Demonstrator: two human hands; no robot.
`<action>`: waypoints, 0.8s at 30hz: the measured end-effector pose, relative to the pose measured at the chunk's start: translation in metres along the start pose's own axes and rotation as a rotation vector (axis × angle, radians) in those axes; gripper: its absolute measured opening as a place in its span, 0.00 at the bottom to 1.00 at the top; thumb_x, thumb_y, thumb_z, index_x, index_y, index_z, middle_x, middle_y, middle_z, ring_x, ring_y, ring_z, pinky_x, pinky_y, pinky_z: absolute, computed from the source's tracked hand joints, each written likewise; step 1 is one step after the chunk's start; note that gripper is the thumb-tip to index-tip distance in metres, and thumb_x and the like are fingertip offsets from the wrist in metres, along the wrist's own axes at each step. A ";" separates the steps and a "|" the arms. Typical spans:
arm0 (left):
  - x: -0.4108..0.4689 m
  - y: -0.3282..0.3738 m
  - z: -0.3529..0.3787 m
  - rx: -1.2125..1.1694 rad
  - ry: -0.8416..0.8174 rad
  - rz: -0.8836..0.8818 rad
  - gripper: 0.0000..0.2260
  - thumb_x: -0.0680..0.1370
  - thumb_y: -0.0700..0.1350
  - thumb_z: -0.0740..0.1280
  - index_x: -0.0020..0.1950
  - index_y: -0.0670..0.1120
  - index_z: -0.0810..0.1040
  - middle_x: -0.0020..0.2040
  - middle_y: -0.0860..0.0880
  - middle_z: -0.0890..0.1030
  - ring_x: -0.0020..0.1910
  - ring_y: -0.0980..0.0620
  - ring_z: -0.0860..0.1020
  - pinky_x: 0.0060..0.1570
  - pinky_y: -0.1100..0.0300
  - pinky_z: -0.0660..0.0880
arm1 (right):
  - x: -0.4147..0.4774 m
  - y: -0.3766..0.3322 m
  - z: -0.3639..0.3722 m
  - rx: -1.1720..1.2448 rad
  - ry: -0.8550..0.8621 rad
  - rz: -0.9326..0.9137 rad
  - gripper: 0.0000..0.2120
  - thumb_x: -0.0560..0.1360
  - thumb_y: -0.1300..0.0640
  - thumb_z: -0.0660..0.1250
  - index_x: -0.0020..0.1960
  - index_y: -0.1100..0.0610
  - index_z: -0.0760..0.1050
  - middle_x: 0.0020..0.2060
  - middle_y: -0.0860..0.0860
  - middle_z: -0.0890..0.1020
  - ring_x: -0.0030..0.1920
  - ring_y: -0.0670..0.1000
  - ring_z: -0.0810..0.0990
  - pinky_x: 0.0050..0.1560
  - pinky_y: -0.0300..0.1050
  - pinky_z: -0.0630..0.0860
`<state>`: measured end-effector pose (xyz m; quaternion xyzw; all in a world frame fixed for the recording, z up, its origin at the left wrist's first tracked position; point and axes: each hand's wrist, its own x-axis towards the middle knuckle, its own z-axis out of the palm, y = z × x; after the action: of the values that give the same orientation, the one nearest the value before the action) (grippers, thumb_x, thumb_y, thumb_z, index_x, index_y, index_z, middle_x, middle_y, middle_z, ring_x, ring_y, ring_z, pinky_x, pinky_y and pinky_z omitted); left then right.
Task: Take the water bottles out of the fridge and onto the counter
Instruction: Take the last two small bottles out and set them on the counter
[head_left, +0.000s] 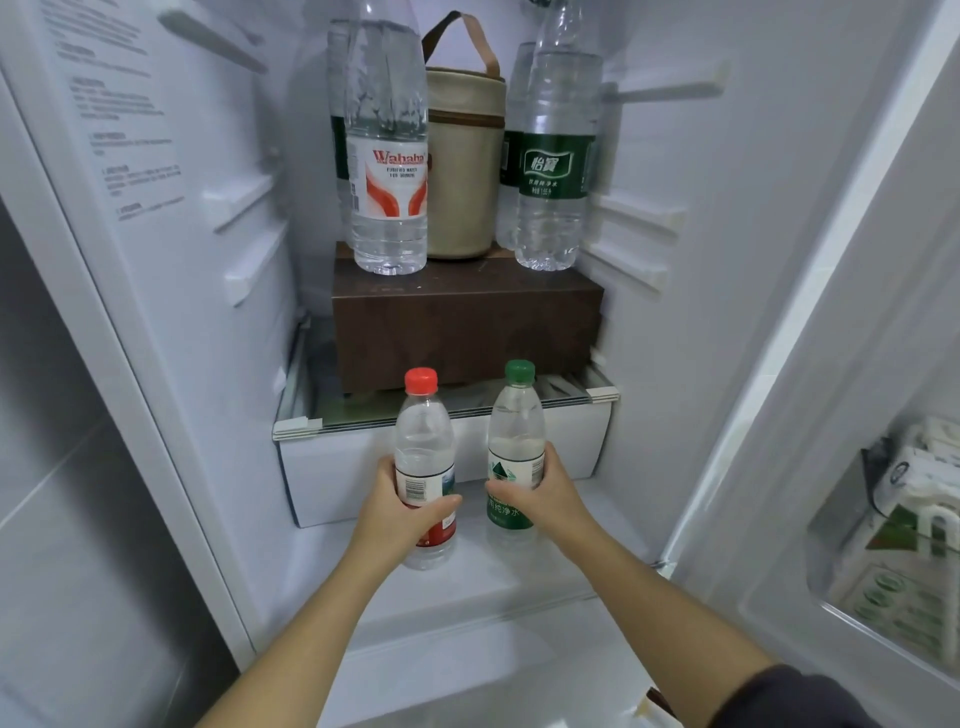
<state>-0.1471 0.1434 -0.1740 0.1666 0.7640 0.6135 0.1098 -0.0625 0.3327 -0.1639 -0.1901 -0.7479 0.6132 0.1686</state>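
Early stage, nothing confirmed out. Left hand has its fingers wrapped round the small red-capped bottle. Right hand grips the small green-capped bottle. Both are upright, low in the fridge, in front of the white drawer. Can't tell if their bases are off the fridge floor.

To do: these two, the big Wahaha bottle and the big green-label bottle on the brown box, and probably two more behind. Table not in view.

The left arm shows bare throughout. The right arm is bare up to a dark, loose sleeve at the elbow.
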 end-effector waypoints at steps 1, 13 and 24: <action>0.001 0.000 0.001 -0.014 -0.015 -0.004 0.30 0.66 0.46 0.80 0.61 0.56 0.67 0.53 0.58 0.77 0.53 0.52 0.77 0.50 0.57 0.75 | 0.001 -0.002 0.001 0.000 0.000 0.010 0.27 0.65 0.54 0.80 0.56 0.41 0.69 0.52 0.42 0.80 0.53 0.42 0.79 0.41 0.31 0.75; -0.039 -0.005 -0.003 -0.009 -0.014 0.066 0.32 0.52 0.59 0.77 0.53 0.62 0.71 0.44 0.74 0.78 0.45 0.74 0.77 0.33 0.76 0.73 | -0.037 0.012 -0.009 -0.025 0.011 -0.105 0.31 0.62 0.51 0.79 0.62 0.48 0.70 0.52 0.47 0.82 0.52 0.42 0.81 0.46 0.35 0.78; -0.043 -0.002 -0.006 -0.022 -0.062 0.134 0.38 0.56 0.52 0.80 0.60 0.68 0.65 0.50 0.73 0.76 0.50 0.73 0.76 0.39 0.79 0.72 | -0.042 0.013 -0.013 -0.043 -0.023 -0.119 0.37 0.58 0.50 0.82 0.60 0.37 0.66 0.52 0.42 0.80 0.53 0.42 0.81 0.48 0.38 0.80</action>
<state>-0.1101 0.1215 -0.1759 0.2350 0.7405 0.6225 0.0941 -0.0181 0.3257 -0.1747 -0.1416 -0.7728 0.5881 0.1921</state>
